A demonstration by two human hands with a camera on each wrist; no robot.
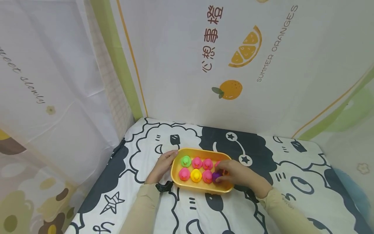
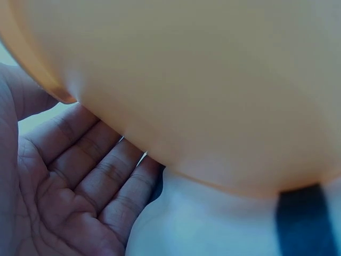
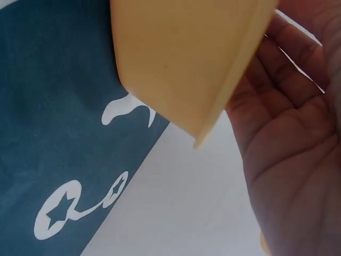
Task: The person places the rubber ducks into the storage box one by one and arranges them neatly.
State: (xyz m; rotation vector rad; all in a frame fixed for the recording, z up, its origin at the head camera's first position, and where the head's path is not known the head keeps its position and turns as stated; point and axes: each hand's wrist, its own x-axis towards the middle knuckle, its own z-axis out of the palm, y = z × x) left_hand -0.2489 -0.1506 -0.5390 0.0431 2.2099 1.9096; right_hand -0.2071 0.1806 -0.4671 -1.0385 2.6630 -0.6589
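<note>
A yellow-gold oblong tray [image 1: 191, 187] lies on the patterned cloth and holds small toy ducks in rows. Inside it are a green duck [image 1: 185, 161], several pink ducks [image 1: 184, 174], a yellow duck [image 1: 196, 175] and a purple duck [image 1: 216, 177] at the right. My left hand [image 1: 165, 164] holds the tray's left end, thumb at the rim and fingers along the outer wall [image 2: 176, 128]. My right hand [image 1: 236, 174] reaches over the right end, thumb and fingers pinching the purple duck. That hand partly covers a pink duck behind it.
The cloth [image 1: 187, 214] bears black-and-white cartoon figures. White printed curtains rise at the back [image 1: 181, 65] and left [image 1: 58, 81], and another curtain stands on the right [image 1: 350, 139]. A black strap [image 1: 164, 186] is on my left wrist.
</note>
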